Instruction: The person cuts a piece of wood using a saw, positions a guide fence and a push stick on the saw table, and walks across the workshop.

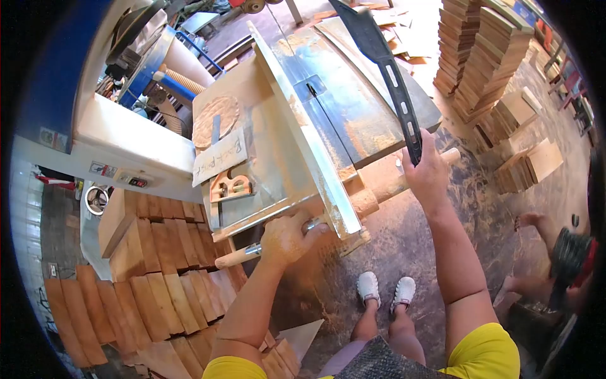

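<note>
In the head view, my right hand (426,174) is closed around the lower end of a long black slotted bar (392,79). The bar slants up and away over the right part of a table saw (372,129). My left hand (287,240) is wrapped round the saw's front fence rail (238,255), just left of the fence. A long pale fence (303,126) stands across the saw top, left of the blade slot (315,95). Sawdust covers parts of the metal. How the bar's far end is shaped is partly cut off by the frame's top.
Stacked wooden blocks (151,303) lie at lower left, close to my left arm. Tall board stacks (489,60) stand at upper right. A marked board (221,158) and a round wooden disc (211,120) lie on the table's left. Another person's bare limb (536,227) shows at right.
</note>
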The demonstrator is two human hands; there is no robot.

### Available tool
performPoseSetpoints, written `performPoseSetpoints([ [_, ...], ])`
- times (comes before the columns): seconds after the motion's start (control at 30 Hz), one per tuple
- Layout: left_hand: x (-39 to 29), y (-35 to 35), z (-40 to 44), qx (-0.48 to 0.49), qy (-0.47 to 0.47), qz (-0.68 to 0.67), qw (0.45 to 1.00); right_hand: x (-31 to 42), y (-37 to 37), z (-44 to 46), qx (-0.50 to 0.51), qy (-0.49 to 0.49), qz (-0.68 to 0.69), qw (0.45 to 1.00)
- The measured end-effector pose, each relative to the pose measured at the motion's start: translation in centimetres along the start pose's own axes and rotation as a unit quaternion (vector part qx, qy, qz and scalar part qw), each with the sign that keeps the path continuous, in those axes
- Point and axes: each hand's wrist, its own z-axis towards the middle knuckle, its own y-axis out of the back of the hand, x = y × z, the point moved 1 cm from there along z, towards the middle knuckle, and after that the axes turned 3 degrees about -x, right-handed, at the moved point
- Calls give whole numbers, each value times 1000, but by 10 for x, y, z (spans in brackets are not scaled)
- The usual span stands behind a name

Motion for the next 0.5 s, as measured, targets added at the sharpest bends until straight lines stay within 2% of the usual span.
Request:
performPoseSetpoints([
  [0.23, 1, -3, 0, -37, -4, -30, 999, 2, 2, -1, 3, 5, 11, 1000],
  [0.5, 0, -1, 0, -25, -2, -29, 999, 2, 0, -1, -15, 7, 5, 1000],
])
